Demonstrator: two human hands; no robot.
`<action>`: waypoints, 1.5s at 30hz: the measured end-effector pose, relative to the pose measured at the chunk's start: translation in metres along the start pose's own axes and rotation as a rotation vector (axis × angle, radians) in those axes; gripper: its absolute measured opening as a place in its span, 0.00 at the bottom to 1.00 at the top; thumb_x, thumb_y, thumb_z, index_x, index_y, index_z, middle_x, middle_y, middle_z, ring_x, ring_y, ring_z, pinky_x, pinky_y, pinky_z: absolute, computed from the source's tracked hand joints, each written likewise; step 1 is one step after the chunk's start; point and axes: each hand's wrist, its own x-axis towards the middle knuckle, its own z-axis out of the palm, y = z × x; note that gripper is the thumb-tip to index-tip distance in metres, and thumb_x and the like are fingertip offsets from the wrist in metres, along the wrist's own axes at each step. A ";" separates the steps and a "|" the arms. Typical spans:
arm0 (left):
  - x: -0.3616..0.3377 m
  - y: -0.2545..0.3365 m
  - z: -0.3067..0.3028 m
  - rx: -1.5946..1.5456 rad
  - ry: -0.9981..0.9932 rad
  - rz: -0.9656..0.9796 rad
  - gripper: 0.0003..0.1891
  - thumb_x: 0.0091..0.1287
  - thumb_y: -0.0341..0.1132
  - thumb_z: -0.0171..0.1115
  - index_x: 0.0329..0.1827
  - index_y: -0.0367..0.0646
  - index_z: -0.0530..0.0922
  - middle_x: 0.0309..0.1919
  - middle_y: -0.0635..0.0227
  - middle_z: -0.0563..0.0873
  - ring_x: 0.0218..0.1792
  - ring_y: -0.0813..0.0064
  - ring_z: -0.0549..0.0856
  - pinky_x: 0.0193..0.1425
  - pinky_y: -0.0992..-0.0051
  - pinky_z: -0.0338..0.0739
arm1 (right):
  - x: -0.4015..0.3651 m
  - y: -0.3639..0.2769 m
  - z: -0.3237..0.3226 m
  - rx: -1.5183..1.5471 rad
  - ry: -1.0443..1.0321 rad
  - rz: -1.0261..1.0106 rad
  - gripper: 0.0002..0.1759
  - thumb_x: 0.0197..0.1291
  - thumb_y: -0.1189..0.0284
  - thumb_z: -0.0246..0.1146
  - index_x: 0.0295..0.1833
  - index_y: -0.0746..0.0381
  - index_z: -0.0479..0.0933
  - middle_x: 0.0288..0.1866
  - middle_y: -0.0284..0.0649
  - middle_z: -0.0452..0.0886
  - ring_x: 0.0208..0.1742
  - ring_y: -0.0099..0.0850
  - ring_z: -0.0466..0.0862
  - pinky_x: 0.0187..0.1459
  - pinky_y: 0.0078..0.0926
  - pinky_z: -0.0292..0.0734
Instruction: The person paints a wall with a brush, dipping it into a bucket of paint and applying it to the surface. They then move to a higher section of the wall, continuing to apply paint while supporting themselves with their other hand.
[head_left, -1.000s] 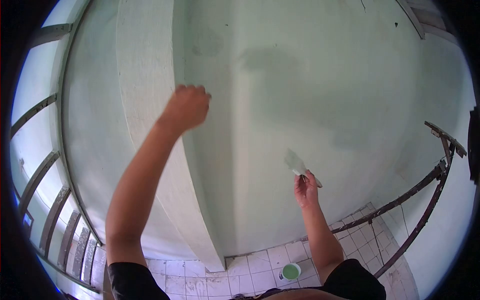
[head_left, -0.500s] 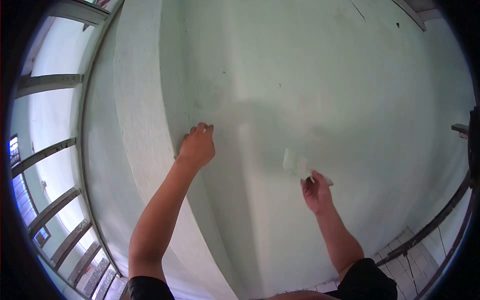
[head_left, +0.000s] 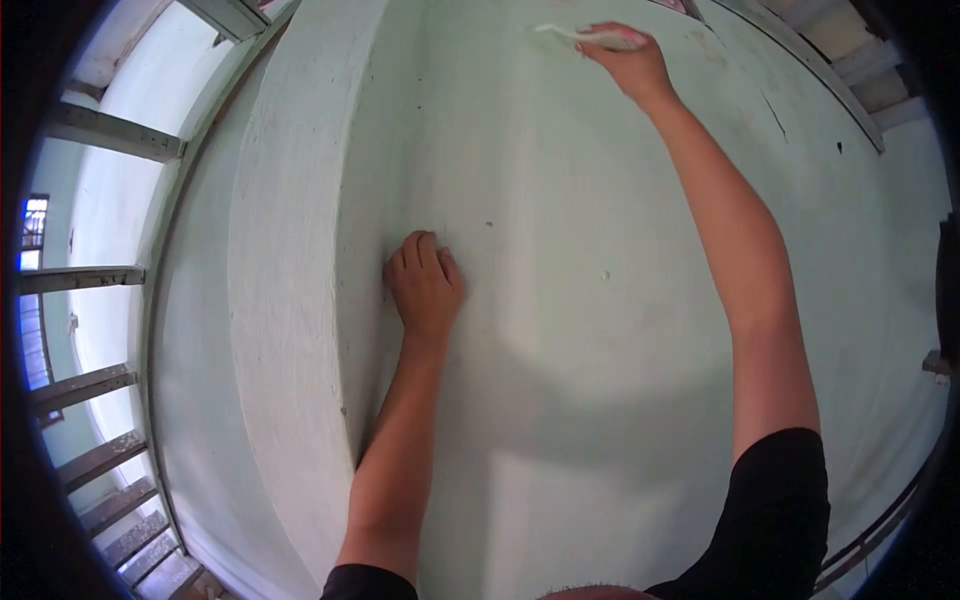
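Observation:
A pale putty knife (head_left: 612, 40) is gripped in my right hand (head_left: 632, 65), high up in the head view. Its thin blade end lies at the green wall (head_left: 600, 340), left of my fingers, seen nearly edge-on. Lower and to the left, my left hand (head_left: 428, 285) rests against the wall in the corner beside the projecting pillar (head_left: 290, 250). That hand holds nothing, its fingers bent and slightly apart, with the thumb standing off to the right. A small chip mark (head_left: 605, 275) shows on the wall between my arms.
Along the left runs an opening crossed by several bars (head_left: 85, 280), with a window (head_left: 33, 230) beyond. A dark crack (head_left: 775, 117) and a small hole (head_left: 840, 147) mark the wall at upper right. A beam (head_left: 800, 70) edges the top right. Dark curved rails (head_left: 880, 530) stand at lower right.
My right hand has swung up from low on the wall to near the top with the putty knife. My left hand has shifted slightly right in the view, which has tilted upward.

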 end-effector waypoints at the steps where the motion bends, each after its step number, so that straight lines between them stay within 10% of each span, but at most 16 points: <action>1: 0.000 -0.002 0.000 -0.003 -0.006 -0.020 0.12 0.58 0.32 0.56 0.44 0.38 0.74 0.46 0.60 0.77 0.45 0.58 0.76 0.49 0.60 0.70 | 0.013 0.001 0.012 -0.062 -0.028 -0.089 0.12 0.49 0.71 0.68 0.42 0.60 0.81 0.35 0.34 0.84 0.37 0.21 0.81 0.41 0.20 0.75; 13: -0.008 -0.010 0.000 -0.087 -0.003 0.007 0.16 0.60 0.35 0.55 0.49 0.39 0.74 0.48 0.59 0.77 0.49 0.59 0.74 0.54 0.59 0.66 | 0.062 -0.002 0.077 -0.453 -0.218 -0.129 0.10 0.53 0.73 0.66 0.41 0.64 0.80 0.36 0.41 0.83 0.39 0.32 0.82 0.45 0.29 0.75; 18: -0.009 -0.011 0.000 -0.107 0.014 0.020 0.17 0.60 0.35 0.55 0.50 0.37 0.74 0.49 0.59 0.77 0.50 0.58 0.74 0.55 0.59 0.66 | 0.066 0.041 0.078 -0.504 -0.218 -0.340 0.10 0.51 0.71 0.67 0.41 0.58 0.81 0.34 0.33 0.84 0.37 0.22 0.81 0.41 0.20 0.75; 24: -0.013 -0.008 -0.004 -0.132 0.020 0.004 0.18 0.60 0.34 0.55 0.52 0.37 0.73 0.51 0.58 0.76 0.52 0.58 0.74 0.58 0.59 0.65 | -0.005 0.004 0.051 -0.255 -0.439 -0.127 0.09 0.53 0.72 0.67 0.42 0.58 0.80 0.34 0.30 0.83 0.36 0.19 0.78 0.42 0.18 0.73; 33: -0.015 -0.016 -0.008 -0.231 -0.020 0.017 0.18 0.58 0.31 0.56 0.52 0.35 0.73 0.53 0.56 0.76 0.54 0.56 0.73 0.59 0.60 0.66 | 0.070 0.012 0.066 -0.460 -0.140 -0.046 0.11 0.52 0.73 0.66 0.42 0.62 0.80 0.36 0.39 0.83 0.39 0.29 0.82 0.44 0.26 0.75; 36: -0.019 -0.017 -0.009 -0.232 -0.035 0.010 0.19 0.58 0.31 0.56 0.53 0.34 0.73 0.53 0.55 0.76 0.55 0.55 0.73 0.60 0.60 0.66 | 0.062 0.058 0.074 -0.363 -0.169 -0.342 0.10 0.53 0.71 0.65 0.42 0.59 0.79 0.27 0.32 0.79 0.30 0.19 0.73 0.37 0.19 0.71; 45: -0.021 -0.015 -0.010 -0.285 -0.010 -0.019 0.18 0.59 0.30 0.55 0.53 0.34 0.73 0.53 0.55 0.75 0.56 0.54 0.72 0.61 0.59 0.65 | -0.056 -0.058 0.028 -0.291 -0.708 -0.019 0.10 0.52 0.72 0.67 0.41 0.60 0.80 0.29 0.34 0.80 0.31 0.21 0.76 0.37 0.20 0.73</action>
